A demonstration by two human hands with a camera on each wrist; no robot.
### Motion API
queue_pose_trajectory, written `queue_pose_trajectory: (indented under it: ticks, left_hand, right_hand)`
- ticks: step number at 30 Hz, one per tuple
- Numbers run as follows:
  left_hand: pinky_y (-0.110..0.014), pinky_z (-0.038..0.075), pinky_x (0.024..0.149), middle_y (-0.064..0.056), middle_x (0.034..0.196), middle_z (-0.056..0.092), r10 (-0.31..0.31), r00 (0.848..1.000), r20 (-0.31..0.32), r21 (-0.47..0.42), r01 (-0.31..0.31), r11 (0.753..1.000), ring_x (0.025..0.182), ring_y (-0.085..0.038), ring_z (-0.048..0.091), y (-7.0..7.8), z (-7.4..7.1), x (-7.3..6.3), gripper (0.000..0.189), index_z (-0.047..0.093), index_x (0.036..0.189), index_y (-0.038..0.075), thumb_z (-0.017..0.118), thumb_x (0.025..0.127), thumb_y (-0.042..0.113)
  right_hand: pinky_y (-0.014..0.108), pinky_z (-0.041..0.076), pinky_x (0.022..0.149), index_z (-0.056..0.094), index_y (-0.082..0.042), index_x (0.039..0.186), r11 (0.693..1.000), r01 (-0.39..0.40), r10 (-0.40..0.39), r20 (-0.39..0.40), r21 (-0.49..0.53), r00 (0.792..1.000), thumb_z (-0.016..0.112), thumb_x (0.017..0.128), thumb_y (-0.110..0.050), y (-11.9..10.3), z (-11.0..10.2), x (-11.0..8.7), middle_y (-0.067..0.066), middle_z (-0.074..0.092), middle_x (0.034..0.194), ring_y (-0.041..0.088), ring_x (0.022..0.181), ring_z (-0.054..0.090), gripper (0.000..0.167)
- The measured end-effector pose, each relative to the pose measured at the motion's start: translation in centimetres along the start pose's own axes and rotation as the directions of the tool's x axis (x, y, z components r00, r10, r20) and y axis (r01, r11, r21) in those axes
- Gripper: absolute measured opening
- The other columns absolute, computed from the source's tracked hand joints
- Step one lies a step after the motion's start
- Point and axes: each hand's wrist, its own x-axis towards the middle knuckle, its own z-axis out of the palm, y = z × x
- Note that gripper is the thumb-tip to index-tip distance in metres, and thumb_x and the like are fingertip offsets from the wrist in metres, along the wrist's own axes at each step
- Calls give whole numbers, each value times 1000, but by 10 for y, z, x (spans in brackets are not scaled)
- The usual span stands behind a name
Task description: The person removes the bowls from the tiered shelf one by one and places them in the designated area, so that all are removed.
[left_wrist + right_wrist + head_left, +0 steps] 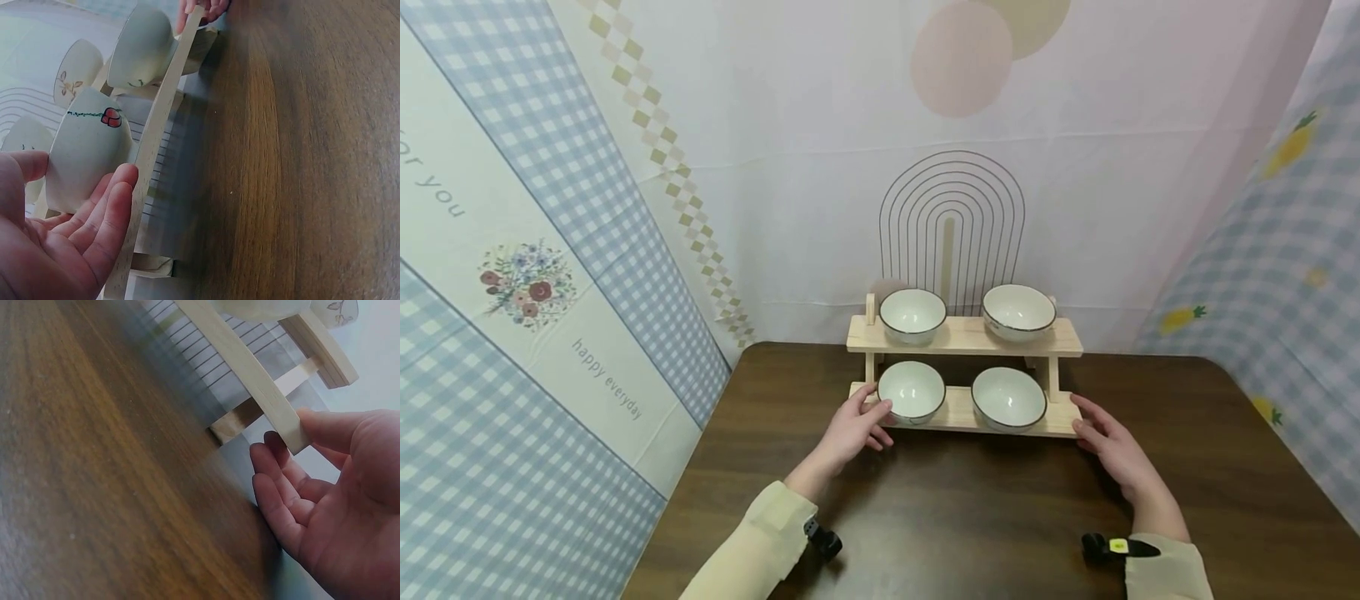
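Note:
A two-tier wooden rack (958,335) stands at the back of the table with white, dark-rimmed bowls on it. The upper tier carries a left bowl (913,313) and a right bowl (1018,310); below them sit a lower left bowl (912,390) and a lower right bowl (1008,398). My left hand (853,425) is at the lower tier's left end. Its thumb touches the lower left bowl, which bears a red painted motif (111,117), and its loosely extended fingers lie by the board's front edge. My right hand (1112,446) pinches the lower board's right end (287,428) between thumb and fingers.
The dark wooden table (970,517) extends in front of the rack. Behind it hangs a pale printed cloth (820,208), with blue checked cloth (617,225) at the left and more at the right. Both wrists wear black straps with small devices.

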Motion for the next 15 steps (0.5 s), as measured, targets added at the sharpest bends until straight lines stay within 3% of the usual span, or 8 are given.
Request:
queue_pose_trajectory:
  ticks: [8, 15]
  left_hand:
    - [-33, 62, 60, -23, 104, 75, -11, 1000, -16, -14, 11, 1000, 72, -31, 76, -1, 2, 1, 66, 33, 163, 0, 59, 110, 30]
    - [-34, 62, 62, -29, 110, 74, -7, 1000, -7, -30, 6, 1000, 74, -33, 76, -5, 2, 0, 71, 28, 165, -1, 57, 111, 34]
  right_hand:
    - [17, 51, 92, 22, -9, 171, 1000, 0, 0, 1, -12, 1000, 44, 116, -38, -1, 0, 3, 29, 37, 159, 34, 133, 50, 66]
    - [18, 51, 93, 22, -8, 171, 1000, 6, -6, 11, -16, 1000, 44, 117, -32, 2, -1, 2, 29, 35, 160, 18, 124, 52, 63]
